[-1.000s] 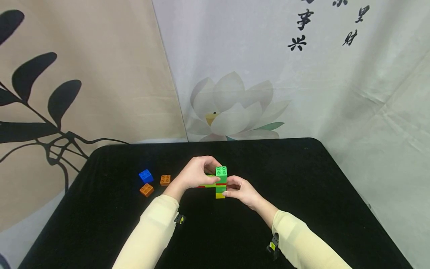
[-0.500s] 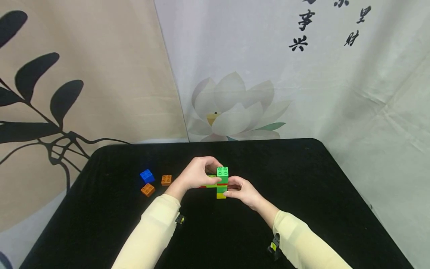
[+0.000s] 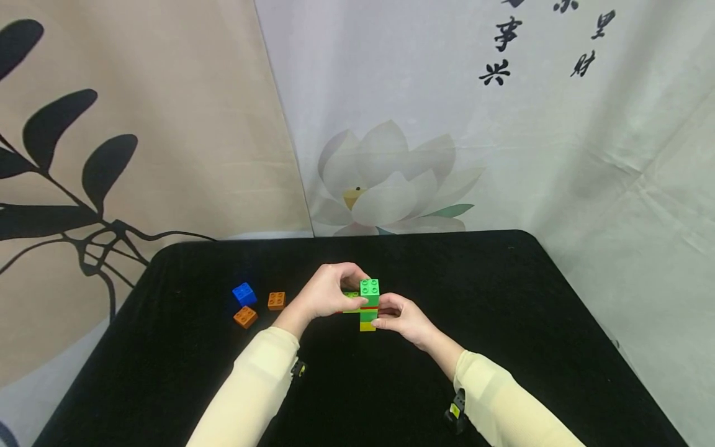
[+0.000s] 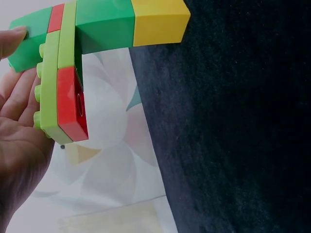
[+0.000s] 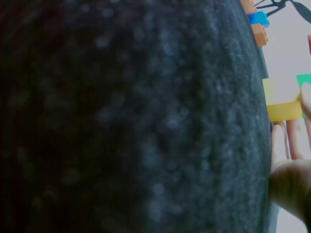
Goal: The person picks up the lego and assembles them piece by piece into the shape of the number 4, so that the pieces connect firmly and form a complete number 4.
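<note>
A build of stacked toy bricks stands upright between both hands in the head view. Its top is a green brick (image 3: 369,289), pinched by my left hand (image 3: 329,288) with the thumb on the near face. Lower down come red and lime layers, another green brick (image 4: 106,24) and a yellow brick (image 4: 160,22) at the bottom. A lime arm (image 4: 50,92) juts out to the left, with a red brick (image 4: 72,104) under its outer end. My right hand (image 3: 409,321) grips the lower part from the right, thumb at the yellow and green bricks.
On the black-covered table (image 3: 491,292), left of the hands, lie a blue brick (image 3: 244,294) and two orange bricks, one nearer (image 3: 245,317) and one beside the left wrist (image 3: 276,301). A printed curtain (image 3: 402,93) hangs behind the table's far edge.
</note>
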`<state>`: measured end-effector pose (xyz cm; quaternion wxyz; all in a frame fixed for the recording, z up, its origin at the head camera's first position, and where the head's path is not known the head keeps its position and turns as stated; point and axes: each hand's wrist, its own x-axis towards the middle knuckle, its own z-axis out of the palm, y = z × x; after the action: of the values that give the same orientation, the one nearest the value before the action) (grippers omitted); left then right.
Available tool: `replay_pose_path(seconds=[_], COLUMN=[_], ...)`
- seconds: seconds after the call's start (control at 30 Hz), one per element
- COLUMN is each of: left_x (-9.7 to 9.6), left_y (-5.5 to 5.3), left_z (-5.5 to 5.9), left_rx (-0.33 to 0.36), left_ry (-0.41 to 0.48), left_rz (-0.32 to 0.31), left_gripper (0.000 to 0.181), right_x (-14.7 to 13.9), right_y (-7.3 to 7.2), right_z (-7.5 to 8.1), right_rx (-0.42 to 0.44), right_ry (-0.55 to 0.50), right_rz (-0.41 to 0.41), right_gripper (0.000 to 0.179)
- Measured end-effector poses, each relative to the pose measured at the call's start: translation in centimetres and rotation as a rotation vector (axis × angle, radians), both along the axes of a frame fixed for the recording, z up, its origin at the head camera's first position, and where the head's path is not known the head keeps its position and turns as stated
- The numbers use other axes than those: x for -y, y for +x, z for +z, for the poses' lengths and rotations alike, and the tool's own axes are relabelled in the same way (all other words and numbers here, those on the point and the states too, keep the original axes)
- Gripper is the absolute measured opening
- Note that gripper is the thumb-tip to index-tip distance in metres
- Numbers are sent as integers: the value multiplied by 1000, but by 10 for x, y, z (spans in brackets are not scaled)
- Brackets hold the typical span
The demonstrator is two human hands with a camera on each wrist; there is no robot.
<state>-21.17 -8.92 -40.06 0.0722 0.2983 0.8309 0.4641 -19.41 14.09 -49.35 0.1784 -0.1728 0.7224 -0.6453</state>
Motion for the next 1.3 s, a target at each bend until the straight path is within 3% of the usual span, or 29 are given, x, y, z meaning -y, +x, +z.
replay_pose_path(seconds=[0.97,1.3], left_x=[0,6], left_y=[-2,2], left_z=[0,0], left_rx=[-7,-26], left_ry=[-52,-9], left_rz=[5,-3], left_gripper=[28,38], right_x=[-1,-1], right_y=[-2,-2], right_z=[-4,-5], right_rx=[-18,-61], right_ry=[-15,-8], right_rz=[18,24], right_gripper=[39,39])
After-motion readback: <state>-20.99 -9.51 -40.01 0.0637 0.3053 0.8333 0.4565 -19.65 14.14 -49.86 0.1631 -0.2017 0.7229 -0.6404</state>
